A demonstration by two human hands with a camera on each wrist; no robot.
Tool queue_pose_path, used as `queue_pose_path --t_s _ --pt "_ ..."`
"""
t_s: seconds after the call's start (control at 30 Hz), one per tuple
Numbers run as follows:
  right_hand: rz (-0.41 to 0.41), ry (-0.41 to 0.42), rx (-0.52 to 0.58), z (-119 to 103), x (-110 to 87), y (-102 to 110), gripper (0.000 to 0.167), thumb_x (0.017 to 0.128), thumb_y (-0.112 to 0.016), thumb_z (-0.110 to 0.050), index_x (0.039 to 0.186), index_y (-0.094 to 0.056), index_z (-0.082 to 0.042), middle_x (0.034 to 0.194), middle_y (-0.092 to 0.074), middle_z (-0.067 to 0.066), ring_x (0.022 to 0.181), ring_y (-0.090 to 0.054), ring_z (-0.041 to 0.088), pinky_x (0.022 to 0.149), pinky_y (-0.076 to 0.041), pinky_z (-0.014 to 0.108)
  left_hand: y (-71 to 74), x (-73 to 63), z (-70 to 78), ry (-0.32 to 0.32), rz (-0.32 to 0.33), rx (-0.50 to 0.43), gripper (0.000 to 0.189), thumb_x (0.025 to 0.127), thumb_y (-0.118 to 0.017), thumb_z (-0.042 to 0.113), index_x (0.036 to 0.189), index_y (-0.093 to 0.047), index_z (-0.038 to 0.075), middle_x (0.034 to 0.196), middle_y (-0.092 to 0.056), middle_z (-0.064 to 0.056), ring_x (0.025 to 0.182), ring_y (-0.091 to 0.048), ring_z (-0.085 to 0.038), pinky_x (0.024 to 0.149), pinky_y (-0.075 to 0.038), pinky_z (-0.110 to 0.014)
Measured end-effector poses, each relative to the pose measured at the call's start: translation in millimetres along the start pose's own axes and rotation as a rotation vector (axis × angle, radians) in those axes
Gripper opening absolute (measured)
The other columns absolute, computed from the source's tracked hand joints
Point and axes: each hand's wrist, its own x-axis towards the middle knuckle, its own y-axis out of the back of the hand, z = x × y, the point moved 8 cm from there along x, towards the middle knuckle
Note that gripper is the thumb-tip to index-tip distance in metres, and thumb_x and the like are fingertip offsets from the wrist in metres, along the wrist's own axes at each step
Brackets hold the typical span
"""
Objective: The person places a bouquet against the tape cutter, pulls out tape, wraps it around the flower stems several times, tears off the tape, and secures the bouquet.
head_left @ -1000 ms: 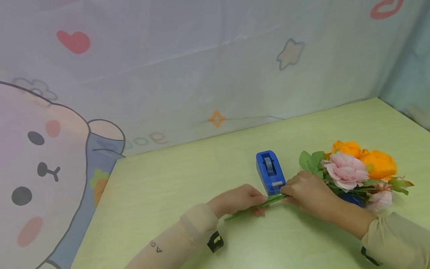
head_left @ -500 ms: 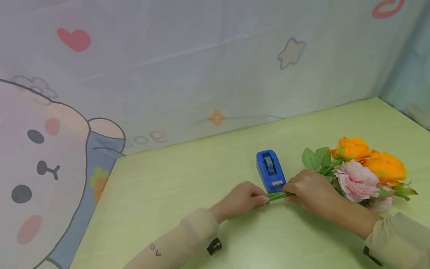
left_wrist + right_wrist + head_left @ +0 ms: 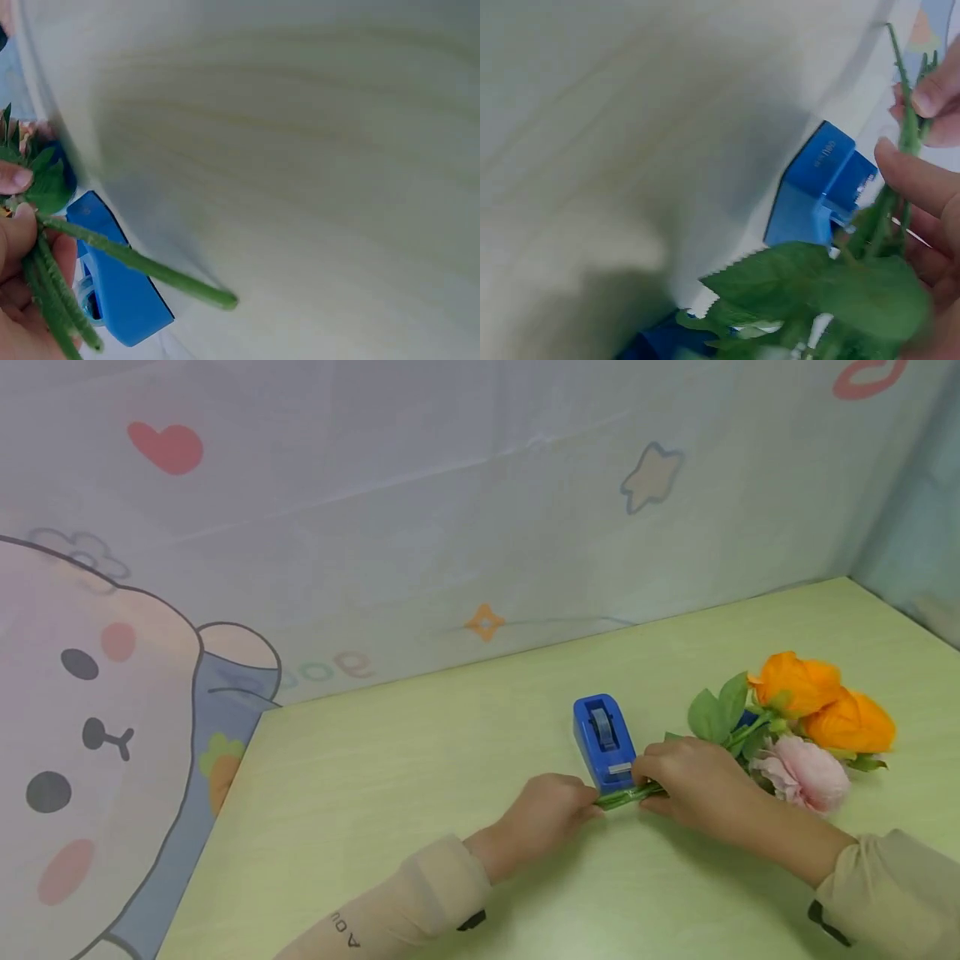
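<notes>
Between my hands runs a bundle of green flower stems (image 3: 619,798), with a small shiny patch on it. My left hand (image 3: 542,817) pinches the stems near their cut ends, which fan out past the fingers in the left wrist view. Higher up, my right hand (image 3: 697,782) grips the same bundle below the blooms. Orange flowers (image 3: 847,720), a pink flower (image 3: 806,773) and green leaves (image 3: 780,281) spread out to the right. Just behind the stems stands a blue tape dispenser (image 3: 600,735) with a roll of clear tape. The right palm is partly hidden.
A dark blue object (image 3: 667,341) sits behind the blooms, mostly covered by them. All this is on a pale green table (image 3: 420,735). A printed cloth (image 3: 420,510) with a cartoon animal hangs along the back and left.
The bouquet has turned in my hands: the orange blooms stand higher, and the pink one has shifted. The dark blue object now shows between leaves and flowers. The dispenser has stayed put.
</notes>
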Motion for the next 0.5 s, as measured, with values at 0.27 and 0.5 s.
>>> queue_pose_path --t_s 0.27,0.5 --pt "-0.148 0.004 0.132 1.2 3.3 -9.3 0.010 0.076 -0.077 -0.015 0.076 -0.067 -0.015 0.075 -0.061 -0.009 0.064 -0.053 0.006 0.055 -0.045 0.026 6.2 -5.1 10.2 -0.095 0.122 0.241 0.013 0.088 -0.066 0.024 0.084 -0.068 0.012 0.070 -0.063 0.005 0.061 -0.057 -0.006 0.061 -0.044 -0.019" --pt "-0.204 0.040 0.229 0.6 4.9 -14.3 0.011 0.081 -0.071 -0.009 0.073 -0.064 -0.014 0.071 -0.059 -0.010 0.060 -0.046 0.002 0.053 -0.041 0.024 5.5 -5.8 12.3 -0.097 0.108 0.379 0.011 0.088 -0.065 0.027 0.085 -0.067 0.016 0.075 -0.064 0.008 0.066 -0.057 -0.005 0.060 -0.040 -0.019"
